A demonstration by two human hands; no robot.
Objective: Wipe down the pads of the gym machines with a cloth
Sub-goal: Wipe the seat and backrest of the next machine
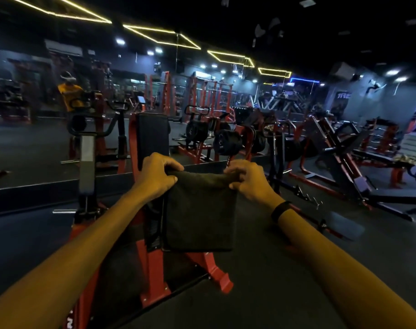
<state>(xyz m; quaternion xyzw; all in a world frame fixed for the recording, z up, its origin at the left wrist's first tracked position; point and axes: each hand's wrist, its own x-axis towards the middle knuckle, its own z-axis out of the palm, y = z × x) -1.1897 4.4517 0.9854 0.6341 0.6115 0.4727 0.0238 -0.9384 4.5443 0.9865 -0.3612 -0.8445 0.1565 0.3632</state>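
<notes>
A dark cloth [200,210] hangs flat in front of me, held up by its top edge. My left hand [158,173] pinches the top left corner and my right hand [245,178] pinches the top right corner. Just behind the cloth stands a red-framed machine [152,262] with an upright black chest pad [152,136], whose lower part the cloth and my left hand hide. A black seat pad [121,264] lies low below my left forearm.
A wall mirror [36,138] runs behind the machine and reflects a person in a yellow shirt. Plate-loaded red machines [226,141] and a bench [378,160] fill the right side. Dark floor [273,269] spreads under my right arm.
</notes>
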